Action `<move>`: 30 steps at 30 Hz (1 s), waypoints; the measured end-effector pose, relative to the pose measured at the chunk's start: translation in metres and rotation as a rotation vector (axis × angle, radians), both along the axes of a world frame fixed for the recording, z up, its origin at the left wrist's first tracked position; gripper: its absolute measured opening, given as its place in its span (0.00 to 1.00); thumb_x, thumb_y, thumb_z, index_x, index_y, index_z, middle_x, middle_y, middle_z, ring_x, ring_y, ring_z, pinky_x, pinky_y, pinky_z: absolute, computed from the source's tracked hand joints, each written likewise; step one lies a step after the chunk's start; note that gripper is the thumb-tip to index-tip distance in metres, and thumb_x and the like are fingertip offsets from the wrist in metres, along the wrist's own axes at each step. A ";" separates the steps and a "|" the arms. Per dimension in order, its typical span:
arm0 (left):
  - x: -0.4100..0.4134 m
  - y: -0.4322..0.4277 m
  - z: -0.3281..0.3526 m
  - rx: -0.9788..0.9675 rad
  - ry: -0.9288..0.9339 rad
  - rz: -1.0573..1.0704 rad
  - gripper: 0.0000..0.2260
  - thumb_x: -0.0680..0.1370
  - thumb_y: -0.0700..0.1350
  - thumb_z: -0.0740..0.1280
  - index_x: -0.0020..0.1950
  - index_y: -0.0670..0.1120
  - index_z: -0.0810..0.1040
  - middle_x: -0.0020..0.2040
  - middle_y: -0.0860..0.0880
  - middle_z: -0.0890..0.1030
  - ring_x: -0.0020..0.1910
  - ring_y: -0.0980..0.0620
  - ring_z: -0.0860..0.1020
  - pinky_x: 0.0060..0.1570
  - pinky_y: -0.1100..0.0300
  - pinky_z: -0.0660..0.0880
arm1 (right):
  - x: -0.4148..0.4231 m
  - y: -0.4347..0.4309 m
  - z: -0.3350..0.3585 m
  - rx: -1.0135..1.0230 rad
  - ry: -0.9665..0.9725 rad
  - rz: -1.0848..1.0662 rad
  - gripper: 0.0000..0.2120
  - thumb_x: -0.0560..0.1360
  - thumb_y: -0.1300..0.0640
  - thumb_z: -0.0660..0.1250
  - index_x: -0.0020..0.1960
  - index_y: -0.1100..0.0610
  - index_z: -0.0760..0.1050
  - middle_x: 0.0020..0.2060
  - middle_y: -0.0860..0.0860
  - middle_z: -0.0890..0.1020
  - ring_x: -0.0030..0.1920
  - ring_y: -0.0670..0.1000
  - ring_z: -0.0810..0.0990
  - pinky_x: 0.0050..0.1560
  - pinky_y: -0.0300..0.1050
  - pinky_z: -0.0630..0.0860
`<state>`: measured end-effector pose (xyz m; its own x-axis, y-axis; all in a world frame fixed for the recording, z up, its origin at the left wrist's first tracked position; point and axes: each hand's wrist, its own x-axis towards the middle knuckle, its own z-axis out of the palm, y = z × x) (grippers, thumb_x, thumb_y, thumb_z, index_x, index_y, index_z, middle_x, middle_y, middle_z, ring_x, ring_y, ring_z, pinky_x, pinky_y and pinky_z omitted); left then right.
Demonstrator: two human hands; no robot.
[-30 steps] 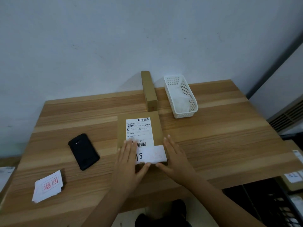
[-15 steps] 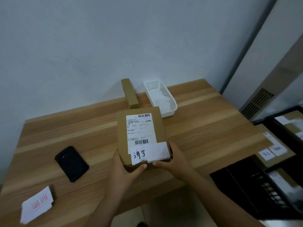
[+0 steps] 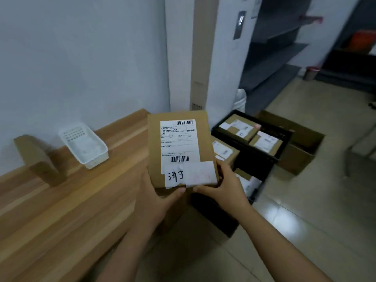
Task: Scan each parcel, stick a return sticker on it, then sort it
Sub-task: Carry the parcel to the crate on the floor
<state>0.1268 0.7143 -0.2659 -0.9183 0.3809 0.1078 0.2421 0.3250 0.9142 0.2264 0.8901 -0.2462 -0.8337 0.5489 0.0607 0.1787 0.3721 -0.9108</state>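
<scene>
The parcel (image 3: pixel 204 139), a flat brown cardboard box, is in the air off the right end of the wooden table (image 3: pixel 61 210), held by both hands with its top face up and its far end tipped upward. A white shipping label (image 3: pixel 179 143) with two barcodes covers most of that face. A white strip below it carries black handwritten characters, and beside them sits a pale return sticker (image 3: pixel 200 173) whose print is too faint to read.

The left hand (image 3: pixel 154 198) grips the near left corner: its thumb lies flat along the near edge, and the other fingers are hidden under the box. The right hand (image 3: pixel 225 186) clamps the near right corner, thumb pressed on the near edge almost meeting the left thumb, fingers (image 3: pixel 220 165) curled up against the right side.

On the table behind stand a white slotted basket (image 3: pixel 85 145) and a blurred narrow cardboard box (image 3: pixel 38 157). On the floor to the right, a black crate (image 3: pixel 284 135) holds labelled parcels (image 3: pixel 240 127) – more lie beneath it – and an open brown carton (image 3: pixel 301 139) sits just beyond.
</scene>
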 end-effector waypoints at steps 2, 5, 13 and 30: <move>0.024 0.038 0.001 0.006 0.001 -0.090 0.44 0.57 0.65 0.79 0.67 0.58 0.62 0.61 0.57 0.76 0.59 0.57 0.76 0.55 0.55 0.75 | 0.036 0.031 -0.003 -0.004 0.007 -0.085 0.43 0.61 0.49 0.82 0.70 0.48 0.65 0.60 0.38 0.75 0.62 0.42 0.73 0.58 0.41 0.76; 0.056 0.089 0.005 -0.001 0.020 -0.196 0.44 0.60 0.60 0.80 0.70 0.55 0.61 0.61 0.60 0.74 0.59 0.61 0.73 0.56 0.63 0.72 | 0.081 0.069 -0.003 -0.019 0.029 -0.188 0.44 0.60 0.50 0.82 0.71 0.49 0.65 0.61 0.40 0.75 0.63 0.43 0.73 0.59 0.43 0.77; 0.073 0.196 -0.003 -0.041 0.014 -0.405 0.46 0.64 0.61 0.78 0.75 0.52 0.59 0.66 0.57 0.74 0.64 0.58 0.73 0.66 0.52 0.72 | 0.129 0.146 -0.016 -0.131 0.078 -0.356 0.44 0.62 0.55 0.82 0.72 0.50 0.63 0.56 0.34 0.75 0.58 0.37 0.75 0.56 0.44 0.79; -0.097 0.404 -0.150 -0.456 -0.090 -0.672 0.51 0.64 0.58 0.79 0.78 0.50 0.53 0.74 0.48 0.59 0.73 0.49 0.60 0.68 0.55 0.64 | -0.021 0.286 -0.172 -0.448 -0.080 -0.722 0.46 0.62 0.59 0.82 0.73 0.51 0.60 0.54 0.33 0.72 0.53 0.35 0.73 0.40 0.26 0.75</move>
